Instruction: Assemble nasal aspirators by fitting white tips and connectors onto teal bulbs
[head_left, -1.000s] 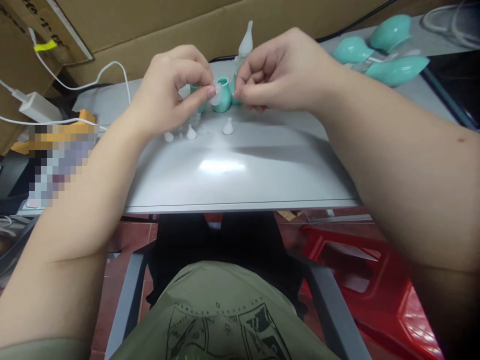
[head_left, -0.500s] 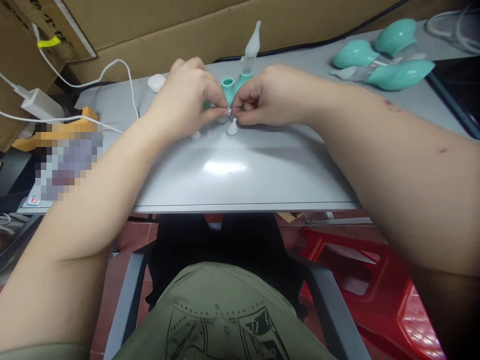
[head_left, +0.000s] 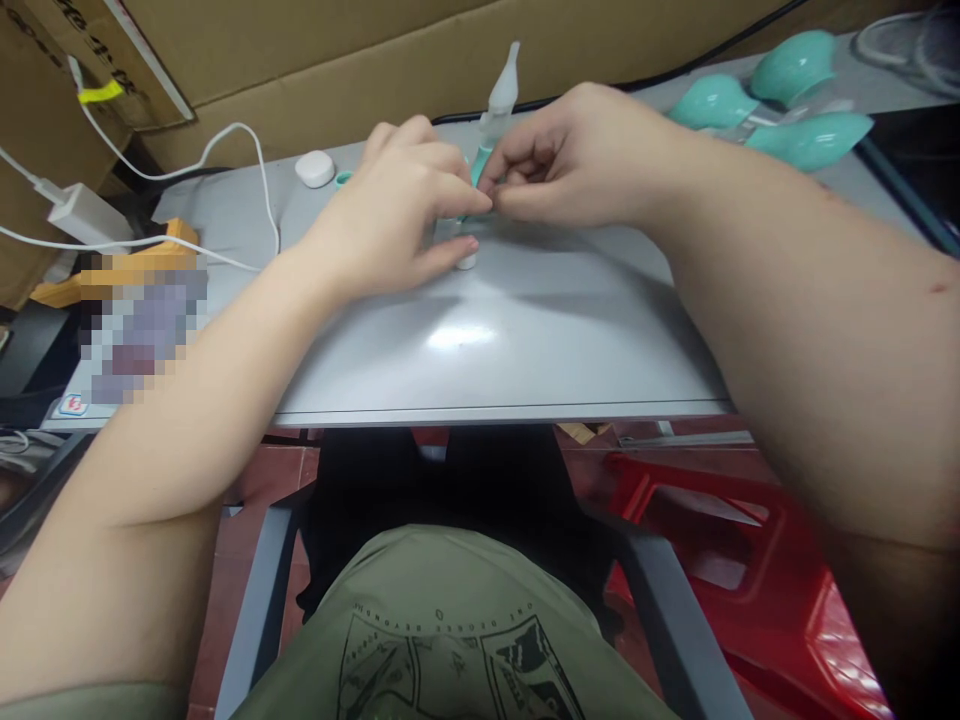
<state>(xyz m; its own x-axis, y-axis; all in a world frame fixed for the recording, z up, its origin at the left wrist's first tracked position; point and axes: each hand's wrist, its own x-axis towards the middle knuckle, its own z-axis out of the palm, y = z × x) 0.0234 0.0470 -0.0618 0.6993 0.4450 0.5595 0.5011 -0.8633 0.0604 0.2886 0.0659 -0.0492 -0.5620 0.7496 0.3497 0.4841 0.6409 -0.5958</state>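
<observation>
My left hand (head_left: 412, 205) is over the table with thumb and index finger apart. Its index fingertip meets the fingertips of my right hand (head_left: 559, 165), whose thumb and fingers are pinched together. What the pinch holds is hidden. Beside it stands a teal piece (head_left: 484, 160) topped by a clear part and a translucent pointed nozzle (head_left: 506, 85). Under my left thumb a small white piece (head_left: 467, 261) shows in part. Behind the left hand a teal rim (head_left: 343, 179) peeks out.
Several teal bulbs (head_left: 814, 140) with clear parts lie at the back right, near a dark flat panel (head_left: 911, 160). A white rounded case (head_left: 315, 169) is at the back left. White cables and a charger (head_left: 88, 215) lie left. Cardboard (head_left: 315, 70) walls the back.
My left thumb has parted from its index finger, and that hand has shifted right. My right hand has risen slightly. The teal tube between them is now mostly covered.
</observation>
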